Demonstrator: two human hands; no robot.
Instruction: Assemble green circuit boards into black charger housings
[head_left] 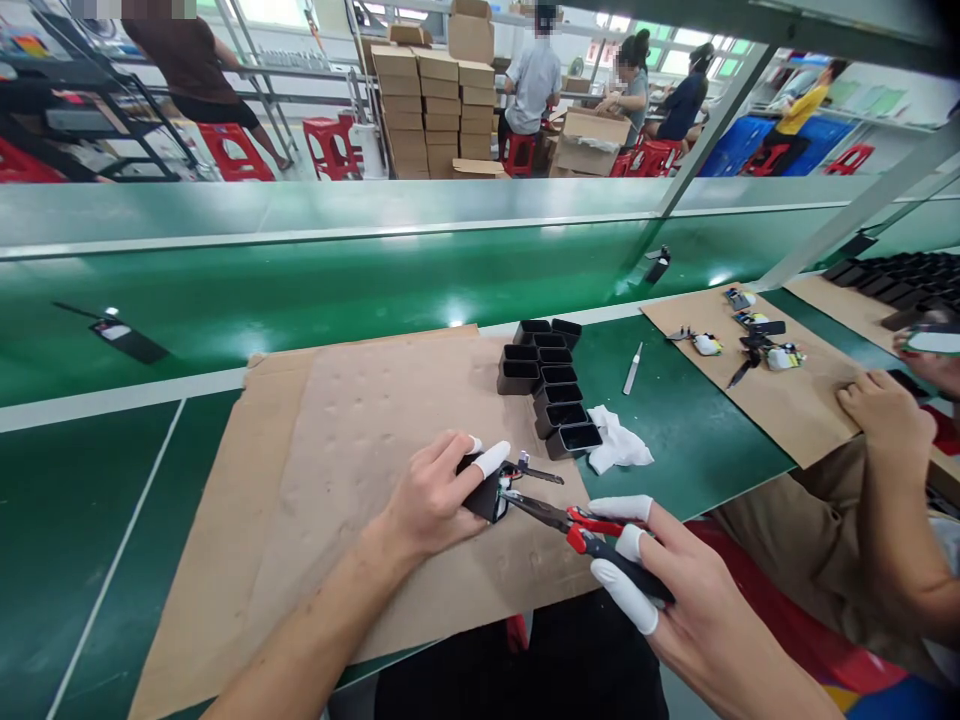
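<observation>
My left hand (439, 492), with white finger cots on some fingertips, grips a small black housing (486, 497) low over the cardboard sheet. Its open end faces right, and wires and a thin black strip (545, 474) stick out of it. In my right hand (679, 580), also wearing white finger cots, are needle-nose pliers (592, 537) with red and black handles. The pliers' tips reach the housing's open end; what they pinch there, if anything, is too small to make out.
Several open black cases (559, 411) stand in rows on the cardboard sheet (360, 480). To their right lie a crumpled white cloth (617, 441) and a white-handled tool (633, 370). A co-worker's hand (885, 410) rests by small assemblies (784, 355) at right. Black units (129, 337) lie on the green conveyor belt (337, 290).
</observation>
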